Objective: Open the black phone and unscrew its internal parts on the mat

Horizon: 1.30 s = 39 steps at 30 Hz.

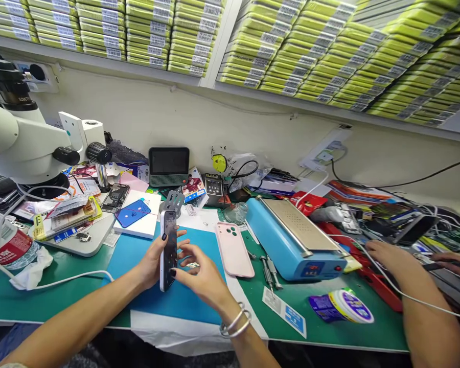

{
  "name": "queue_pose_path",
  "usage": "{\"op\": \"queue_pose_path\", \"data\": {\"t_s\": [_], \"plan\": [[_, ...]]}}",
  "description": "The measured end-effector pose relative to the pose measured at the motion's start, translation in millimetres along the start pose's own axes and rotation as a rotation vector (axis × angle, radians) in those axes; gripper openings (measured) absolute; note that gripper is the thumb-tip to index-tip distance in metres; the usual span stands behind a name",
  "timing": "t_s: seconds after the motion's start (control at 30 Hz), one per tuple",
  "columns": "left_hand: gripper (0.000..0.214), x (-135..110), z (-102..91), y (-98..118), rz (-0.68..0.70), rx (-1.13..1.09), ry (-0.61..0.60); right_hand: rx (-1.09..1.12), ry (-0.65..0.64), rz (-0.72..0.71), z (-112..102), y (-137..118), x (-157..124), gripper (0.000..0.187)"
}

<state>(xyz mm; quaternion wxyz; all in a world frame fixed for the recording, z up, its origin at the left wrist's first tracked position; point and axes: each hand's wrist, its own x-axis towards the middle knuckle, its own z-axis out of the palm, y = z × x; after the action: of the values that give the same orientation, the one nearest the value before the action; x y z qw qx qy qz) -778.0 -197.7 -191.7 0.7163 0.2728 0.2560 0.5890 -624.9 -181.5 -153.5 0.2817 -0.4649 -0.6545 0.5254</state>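
Observation:
Above the blue mat (134, 255), a smartphone (170, 240) with a dark screen and pale frame stands almost upright, turned edge-on. My left hand (153, 263) grips it by the side, some fingertips showing past the far edge. My right hand (205, 276) is beside the screen, fingers curved and apart, its thumb tip at the lower part of the glass. A grey piece with cutouts (172, 200) shows at the phone's top; I cannot tell whether it is attached. Right of the mat lies a pink phone case (234, 250).
A blue heating machine (291, 240) stands right of the case, near screwdrivers (270, 271) and a purple-white tub (341, 306). A microscope (26, 138) fills the left. A blue phone back (133, 212) rests on a white box. Another person's arm (417, 291) reaches in at right.

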Motion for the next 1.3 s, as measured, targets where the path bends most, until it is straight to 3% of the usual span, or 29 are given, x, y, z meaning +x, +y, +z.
{"op": "queue_pose_path", "data": {"t_s": [0.13, 0.3, 0.9, 1.3], "plan": [[0.054, -0.5, -2.6, 1.2, 0.057, 0.091, 0.035, 0.026, -0.046, 0.017, 15.0, 2.4, 1.9, 0.066], [0.045, -0.3, -3.2, 1.5, 0.082, 0.141, 0.015, 0.093, -0.056, 0.055, 17.4, 7.2, 8.6, 0.064], [0.057, 0.7, -6.2, 0.6, 0.089, 0.146, -0.069, 0.092, -0.049, 0.081, 3.6, -3.9, 4.2, 0.048], [0.064, -1.7, -1.3, 2.6, 0.151, 0.13, -0.05, -0.009, -0.02, 0.071, 4.0, -9.0, -3.7, 0.053]]}}
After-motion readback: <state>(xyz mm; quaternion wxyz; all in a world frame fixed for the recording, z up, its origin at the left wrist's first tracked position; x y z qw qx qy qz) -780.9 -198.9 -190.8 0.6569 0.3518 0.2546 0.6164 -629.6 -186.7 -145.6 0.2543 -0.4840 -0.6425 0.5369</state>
